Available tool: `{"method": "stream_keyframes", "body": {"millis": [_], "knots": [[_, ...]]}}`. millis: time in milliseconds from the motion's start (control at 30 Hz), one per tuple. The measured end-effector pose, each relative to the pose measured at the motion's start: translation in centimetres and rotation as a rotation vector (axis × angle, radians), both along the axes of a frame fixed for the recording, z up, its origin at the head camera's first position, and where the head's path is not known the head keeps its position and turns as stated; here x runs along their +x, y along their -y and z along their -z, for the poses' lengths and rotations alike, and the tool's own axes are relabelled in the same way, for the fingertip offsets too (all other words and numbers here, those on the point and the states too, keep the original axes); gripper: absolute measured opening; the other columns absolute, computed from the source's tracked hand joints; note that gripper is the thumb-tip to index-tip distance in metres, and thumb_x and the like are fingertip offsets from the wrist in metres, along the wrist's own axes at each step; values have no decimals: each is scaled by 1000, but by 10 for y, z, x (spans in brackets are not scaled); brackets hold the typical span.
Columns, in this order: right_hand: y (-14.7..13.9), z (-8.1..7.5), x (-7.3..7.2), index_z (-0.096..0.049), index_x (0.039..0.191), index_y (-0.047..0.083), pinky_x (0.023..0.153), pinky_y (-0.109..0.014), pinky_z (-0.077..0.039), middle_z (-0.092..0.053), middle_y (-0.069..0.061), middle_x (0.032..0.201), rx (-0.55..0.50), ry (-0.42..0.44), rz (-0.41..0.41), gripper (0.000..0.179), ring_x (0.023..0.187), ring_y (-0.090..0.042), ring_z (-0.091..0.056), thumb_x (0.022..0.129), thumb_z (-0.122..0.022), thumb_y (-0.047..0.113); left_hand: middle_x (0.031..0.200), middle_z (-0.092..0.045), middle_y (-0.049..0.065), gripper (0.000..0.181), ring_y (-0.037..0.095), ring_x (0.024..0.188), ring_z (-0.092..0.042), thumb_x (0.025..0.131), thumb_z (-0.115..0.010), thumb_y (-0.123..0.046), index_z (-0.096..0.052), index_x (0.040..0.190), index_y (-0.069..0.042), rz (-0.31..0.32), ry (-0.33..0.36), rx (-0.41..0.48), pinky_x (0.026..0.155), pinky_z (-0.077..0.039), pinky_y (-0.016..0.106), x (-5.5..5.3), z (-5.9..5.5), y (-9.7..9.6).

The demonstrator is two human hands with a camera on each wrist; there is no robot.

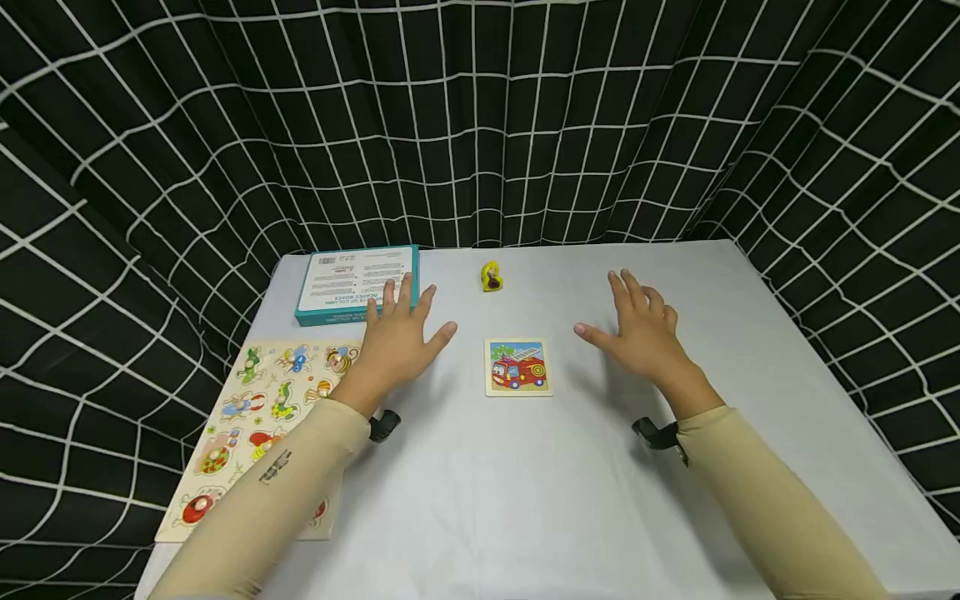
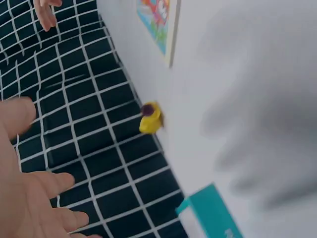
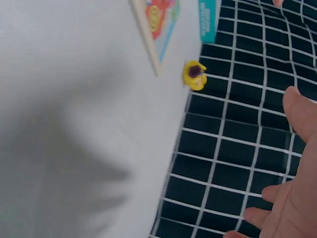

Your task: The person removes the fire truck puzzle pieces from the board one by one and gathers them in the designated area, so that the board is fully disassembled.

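My left hand (image 1: 397, 342) hovers above the white table with its fingers spread, holding nothing. Below it lie a wooden peg puzzle board (image 1: 258, 408) with insect pieces and a teal-edged box (image 1: 352, 279). On the other side my right hand (image 1: 641, 333) is also raised, fingers apart and nothing in them. Between the hands a small square fire truck picture puzzle (image 1: 518, 367) lies flat. Farther back sits a small yellow object (image 1: 491, 276) with a dark patch; its kind is unclear. Both wrist views show this yellow thing (image 2: 151, 118) (image 3: 194, 75) apart from the fingers.
The white tabletop (image 1: 570, 492) runs under everything. Black curtains (image 1: 480, 125) with a white grid surround it at the back and sides. My left forearm (image 1: 277, 500) covers part of the puzzle board. A dark strap (image 1: 656, 433) is on the right wrist.
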State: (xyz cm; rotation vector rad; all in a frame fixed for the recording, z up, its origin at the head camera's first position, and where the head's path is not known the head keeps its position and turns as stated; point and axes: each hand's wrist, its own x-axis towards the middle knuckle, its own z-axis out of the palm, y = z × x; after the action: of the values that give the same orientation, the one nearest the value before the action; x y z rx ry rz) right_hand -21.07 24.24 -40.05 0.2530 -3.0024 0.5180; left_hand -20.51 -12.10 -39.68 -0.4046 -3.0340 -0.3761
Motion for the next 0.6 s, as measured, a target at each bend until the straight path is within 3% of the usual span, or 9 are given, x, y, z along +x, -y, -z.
{"method": "stream_keyframes", "body": {"millis": [200, 367, 467, 600], "knots": [[0, 20, -5, -13, 157, 11, 95, -62, -17, -21, -17, 158, -59, 65, -23, 104, 130, -47, -27, 84, -58, 70, 161, -13, 16, 85, 38, 145, -15, 93, -39, -70, -23, 156, -16, 40, 46, 13, 110, -7, 62, -6, 15, -27], [10, 37, -10, -26, 154, 6, 97, -60, -19, -39, -20, 149, -72, 136, -39, 95, 125, -45, -34, 86, -66, 60, 149, -44, 8, 76, 26, 137, -39, 92, -53, -61, -38, 150, -14, 72, 68, 45, 111, -10, 61, -9, 35, -52], [19, 44, -11, -38, 149, 6, 96, -59, -20, -43, -19, 147, -44, 172, -74, 83, 124, -43, -36, 87, -68, 53, 138, -55, 6, 67, 23, 129, -49, 91, -57, -57, -50, 142, -13, 97, 87, 42, 109, -22, 56, -8, 49, -69], [32, 48, -14, -56, 138, 12, 93, -57, -20, -45, -16, 146, 15, 179, -141, 65, 122, -40, -38, 86, -72, 47, 135, -56, 6, 62, 26, 122, -50, 90, -59, -56, -57, 134, -13, 137, 104, 8, 100, -39, 48, -11, 62, -91]]}}
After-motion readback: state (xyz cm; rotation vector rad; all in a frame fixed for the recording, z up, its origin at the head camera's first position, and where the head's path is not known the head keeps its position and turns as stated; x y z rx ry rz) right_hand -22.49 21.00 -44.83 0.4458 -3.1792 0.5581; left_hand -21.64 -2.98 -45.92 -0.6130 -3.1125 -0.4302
